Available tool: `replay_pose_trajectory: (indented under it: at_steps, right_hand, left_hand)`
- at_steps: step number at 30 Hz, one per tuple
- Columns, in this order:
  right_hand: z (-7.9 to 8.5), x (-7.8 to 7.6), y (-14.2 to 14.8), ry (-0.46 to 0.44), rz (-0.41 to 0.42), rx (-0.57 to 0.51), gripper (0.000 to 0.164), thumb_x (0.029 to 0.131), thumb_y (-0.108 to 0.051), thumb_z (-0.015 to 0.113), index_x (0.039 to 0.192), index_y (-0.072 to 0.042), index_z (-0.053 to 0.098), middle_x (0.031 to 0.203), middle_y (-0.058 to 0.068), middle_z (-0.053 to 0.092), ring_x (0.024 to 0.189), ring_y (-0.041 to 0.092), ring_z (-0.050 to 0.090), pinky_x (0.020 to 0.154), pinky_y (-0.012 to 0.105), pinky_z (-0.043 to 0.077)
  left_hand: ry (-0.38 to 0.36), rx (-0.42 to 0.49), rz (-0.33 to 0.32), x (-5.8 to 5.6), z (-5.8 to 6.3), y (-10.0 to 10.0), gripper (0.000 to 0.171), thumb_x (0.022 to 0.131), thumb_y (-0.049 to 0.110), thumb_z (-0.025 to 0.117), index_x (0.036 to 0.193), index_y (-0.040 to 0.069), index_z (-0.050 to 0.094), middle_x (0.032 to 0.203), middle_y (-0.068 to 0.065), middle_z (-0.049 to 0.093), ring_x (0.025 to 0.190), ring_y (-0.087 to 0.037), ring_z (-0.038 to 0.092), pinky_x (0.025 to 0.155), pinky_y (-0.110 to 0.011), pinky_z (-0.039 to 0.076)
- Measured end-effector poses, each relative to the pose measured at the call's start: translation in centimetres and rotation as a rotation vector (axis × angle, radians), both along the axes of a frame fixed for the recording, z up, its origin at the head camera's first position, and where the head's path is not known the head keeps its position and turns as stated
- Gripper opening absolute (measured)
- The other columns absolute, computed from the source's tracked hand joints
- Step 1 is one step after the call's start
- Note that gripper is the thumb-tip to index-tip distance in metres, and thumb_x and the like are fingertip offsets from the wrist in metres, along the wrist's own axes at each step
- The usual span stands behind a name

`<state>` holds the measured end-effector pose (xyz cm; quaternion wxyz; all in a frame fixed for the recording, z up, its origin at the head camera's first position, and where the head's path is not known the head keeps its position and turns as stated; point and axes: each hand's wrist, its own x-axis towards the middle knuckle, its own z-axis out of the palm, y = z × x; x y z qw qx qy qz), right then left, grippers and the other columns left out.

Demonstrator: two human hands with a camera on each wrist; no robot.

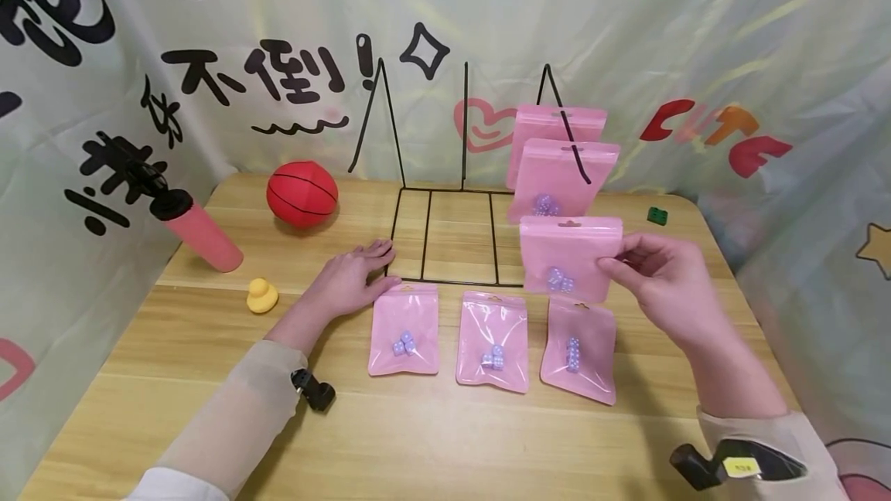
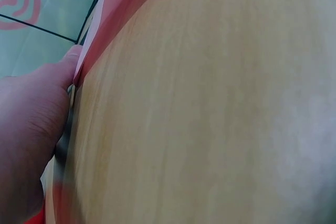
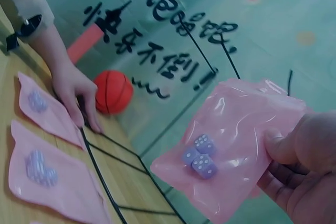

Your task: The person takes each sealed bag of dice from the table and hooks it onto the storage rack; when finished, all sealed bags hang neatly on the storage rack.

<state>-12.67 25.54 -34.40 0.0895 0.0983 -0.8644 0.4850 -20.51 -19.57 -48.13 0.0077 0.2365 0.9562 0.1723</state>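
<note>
My right hand (image 1: 664, 284) pinches the right edge of a pink zip bag (image 1: 567, 242) between thumb and fingers. Purple dice (image 3: 202, 156) show through its front. This bag is held up before the right side of a black wire display rack (image 1: 465, 130). Behind it, two more pink bags hang one behind the other at the rack's right arm; the nearer hanging bag (image 1: 564, 168) also contains dice. My left hand (image 1: 351, 277) rests on the rack's front left base corner, fingers extended. Its thumb is beside the top of the left lying bag (image 1: 404, 331).
A middle bag (image 1: 492, 335) and a right bag (image 1: 579, 346), both with dice, lie before the rack. Left stand a red ball (image 1: 302, 193), a pink cylinder (image 1: 205, 230) with black top and a yellow duck (image 1: 261, 295). A green block (image 1: 657, 216) lies at right.
</note>
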Motion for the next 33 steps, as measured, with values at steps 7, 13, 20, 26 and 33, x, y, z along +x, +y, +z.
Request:
replay_pose_trajectory:
  at_steps: [7,13,20,26,33]
  right_hand:
    - [0.7,-0.7,-3.1,0.04,0.095,-0.092,0.008,0.093,0.007,0.076,0.101,0.005,0.075,0.089,0.006,0.075,0.069,0.016,0.064,0.061,0.021,0.054]
    - [1.1,-1.2,-5.6,0.031,0.133,-0.171,0.005,0.093,0.008,0.075,0.097,0.006,0.074,0.087,0.007,0.075,0.07,0.017,0.064,0.06,0.022,0.052]
    - [0.9,-2.0,-7.9,0.019,0.181,-0.27,0.003,0.094,0.009,0.074,0.096,0.008,0.073,0.087,0.008,0.074,0.071,0.019,0.064,0.064,0.023,0.055]
    - [1.2,-2.7,-9.6,0.039,0.206,-0.326,0.004,0.092,0.013,0.074,0.094,0.01,0.072,0.086,0.009,0.074,0.071,0.018,0.064,0.062,0.022,0.053]
    - [1.5,-3.4,-10.7,0.058,0.221,-0.352,0.005,0.092,0.013,0.074,0.094,0.009,0.072,0.086,0.01,0.075,0.071,0.018,0.065,0.063,0.023,0.054]
  left_hand:
    - [0.001,0.019,-0.001,0.0,0.0,0.0,0.065,0.103,0.052,0.066,0.153,0.013,0.057,0.162,-0.005,0.046,0.15,-0.033,0.042,0.118,-0.062,0.036]
    - [0.0,0.022,0.0,0.0,0.0,-0.1,0.065,0.103,0.052,0.066,0.154,0.013,0.056,0.162,-0.005,0.045,0.15,-0.033,0.042,0.119,-0.06,0.035]
    - [0.004,0.016,0.0,0.0,-0.1,-0.1,0.065,0.103,0.052,0.065,0.154,0.012,0.056,0.162,-0.005,0.045,0.15,-0.033,0.042,0.12,-0.058,0.034]
    - [0.003,0.012,0.001,0.0,-0.2,-0.1,0.065,0.103,0.053,0.064,0.154,0.013,0.056,0.162,-0.005,0.045,0.149,-0.033,0.043,0.121,-0.056,0.034]
    - [0.015,0.018,-0.007,-0.1,-0.3,-0.2,0.064,0.103,0.051,0.066,0.153,0.012,0.057,0.161,-0.006,0.047,0.15,-0.03,0.042,0.122,-0.054,0.033]
